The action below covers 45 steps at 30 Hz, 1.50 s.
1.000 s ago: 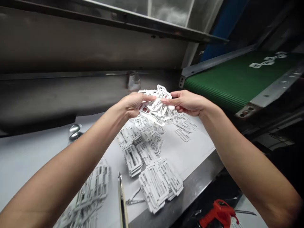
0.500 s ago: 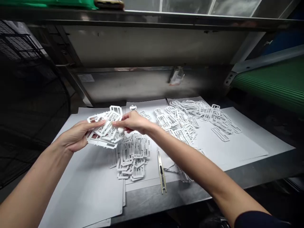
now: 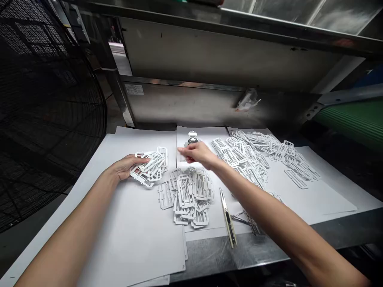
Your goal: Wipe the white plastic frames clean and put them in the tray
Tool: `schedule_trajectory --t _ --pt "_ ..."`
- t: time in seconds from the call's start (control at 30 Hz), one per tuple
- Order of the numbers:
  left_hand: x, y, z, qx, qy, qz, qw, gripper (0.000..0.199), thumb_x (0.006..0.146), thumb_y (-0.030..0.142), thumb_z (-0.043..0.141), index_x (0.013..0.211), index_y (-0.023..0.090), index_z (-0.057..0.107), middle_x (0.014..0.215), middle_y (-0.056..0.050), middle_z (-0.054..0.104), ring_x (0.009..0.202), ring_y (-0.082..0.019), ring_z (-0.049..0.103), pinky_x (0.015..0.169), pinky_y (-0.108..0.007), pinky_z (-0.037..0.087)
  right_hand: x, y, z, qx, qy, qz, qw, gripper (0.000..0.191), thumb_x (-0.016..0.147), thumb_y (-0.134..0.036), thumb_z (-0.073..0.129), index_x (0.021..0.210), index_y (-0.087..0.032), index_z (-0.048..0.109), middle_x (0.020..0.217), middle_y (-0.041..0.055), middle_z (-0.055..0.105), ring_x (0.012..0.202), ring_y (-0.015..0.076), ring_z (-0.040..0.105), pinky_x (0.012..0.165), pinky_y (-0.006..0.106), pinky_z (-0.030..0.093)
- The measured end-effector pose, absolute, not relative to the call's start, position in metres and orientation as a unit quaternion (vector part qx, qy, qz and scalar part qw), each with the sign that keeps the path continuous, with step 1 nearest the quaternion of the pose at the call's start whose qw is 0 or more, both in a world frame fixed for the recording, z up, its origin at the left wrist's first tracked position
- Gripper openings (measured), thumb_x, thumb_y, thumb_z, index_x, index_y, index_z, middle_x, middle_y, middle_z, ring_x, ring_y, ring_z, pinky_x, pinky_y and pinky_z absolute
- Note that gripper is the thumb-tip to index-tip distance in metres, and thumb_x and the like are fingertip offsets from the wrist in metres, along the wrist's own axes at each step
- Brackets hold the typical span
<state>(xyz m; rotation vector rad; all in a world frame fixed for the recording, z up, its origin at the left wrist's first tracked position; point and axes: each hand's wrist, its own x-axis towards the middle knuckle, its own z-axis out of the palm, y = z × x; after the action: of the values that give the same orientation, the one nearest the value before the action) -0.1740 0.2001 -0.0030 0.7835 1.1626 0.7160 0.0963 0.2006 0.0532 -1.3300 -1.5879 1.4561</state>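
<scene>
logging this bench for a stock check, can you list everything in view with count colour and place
bundle of plastic frames: one, white, on the paper under the left hand
frame pile: one heap, white, centre front
scattered frames: many, white, right half of the paper
paper sheets: several, white, covering the bench
knife: one, pale yellow and black, front edge
metal knob: one, silver, behind the right hand
conveyor belt: one, green, far right
fan guard: one, black, far left
left hand: grip on the bundle
right hand: over the paper, grip looks empty

The small label (image 3: 134,89) on the metal panel (image 3: 185,101) is unreadable.
</scene>
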Motion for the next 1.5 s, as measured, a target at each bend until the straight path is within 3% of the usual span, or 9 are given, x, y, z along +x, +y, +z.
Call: schedule_trajectory --t 0.17,0.47,0.73,1.07,1.2,1.3,1.5 --pt "-0.162 0.216 -0.003 0.371 0.512 0.309 0.711 0.028 0.057 0.018 0.079 0.081 0.012 0.065 0.076 -0.010 0.068 0.063 -0.021 0.065 0.056 -0.030 0.056 0.135 0.226 0.069 -0.538 -0.622 0.445 0.354 0.009 0.082 -0.017 0.065 0.081 -0.009 0.062 0.077 0.0060 0.064 0.067 0.0095 0.059 0.064 0.017 0.049" --pt "-0.145 0.241 -0.004 0.408 0.515 0.284 0.699 0.037 0.049 0.019 0.082 0.081 0.011 0.065 0.077 -0.010 0.068 0.067 -0.022 0.065 0.057 -0.029 0.054 0.135 0.249 0.073 -0.583 -0.737 0.218 0.264 0.017 0.070 -0.024 0.067 0.058 -0.015 0.061 0.052 -0.0027 0.049 0.057 0.0129 0.046 0.050 0.023 0.029" --pt "-0.125 0.260 0.008 0.427 0.518 0.256 0.696 0.033 0.043 0.015 0.083 0.072 0.012 0.066 0.065 -0.011 0.067 0.062 -0.026 0.065 0.051 -0.032 0.052 0.127 0.250 0.071 -0.584 -0.781 0.139 0.173 0.015 0.073 -0.017 0.060 0.059 -0.017 0.061 0.054 0.0015 0.052 0.056 0.0155 0.046 0.051 0.025 0.027" --pt "-0.122 0.258 0.012 0.461 0.537 0.251 0.660 0.033 0.044 0.020 0.083 0.071 0.015 0.064 0.063 -0.008 0.066 0.061 -0.024 0.063 0.049 -0.030 0.049 0.124 0.251 0.074 -0.602 -0.777 0.105 0.147 0.009 0.074 -0.017 0.060 0.066 -0.016 0.063 0.065 0.0060 0.060 0.064 0.0176 0.051 0.053 0.024 0.031" --pt "-0.122 0.254 0.015 0.486 0.570 0.235 0.620 0.043 0.043 0.026 0.084 0.078 0.014 0.063 0.073 -0.009 0.067 0.061 -0.021 0.062 0.048 -0.029 0.047 0.125 0.248 0.074 -0.601 -0.779 0.106 0.145 0.010 0.074 -0.016 0.059 0.064 -0.016 0.062 0.063 0.0060 0.059 0.062 0.0175 0.051 0.053 0.024 0.031" --pt "-0.124 0.250 0.013 0.505 0.621 0.236 0.551 0.062 0.043 0.033 0.083 0.097 0.015 0.059 0.086 -0.010 0.067 0.067 -0.021 0.062 0.053 -0.029 0.047 0.123 0.247 0.072 -0.596 -0.783 0.103 0.144 0.015 0.074 -0.012 0.057 0.060 -0.016 0.059 0.060 0.0065 0.057 0.060 0.0183 0.051 0.053 0.026 0.030" --pt "-0.125 0.234 -0.004 0.547 0.724 0.222 0.357 0.096 0.050 0.060 0.072 0.129 0.015 0.042 0.124 -0.019 0.052 0.104 -0.032 0.055 0.076 -0.035 0.044 0.118 0.249 0.069 -0.601 -0.779 0.095 0.155 0.013 0.070 -0.005 0.057 0.062 -0.015 0.059 0.065 0.0095 0.057 0.065 0.0224 0.053 0.055 0.028 0.031"
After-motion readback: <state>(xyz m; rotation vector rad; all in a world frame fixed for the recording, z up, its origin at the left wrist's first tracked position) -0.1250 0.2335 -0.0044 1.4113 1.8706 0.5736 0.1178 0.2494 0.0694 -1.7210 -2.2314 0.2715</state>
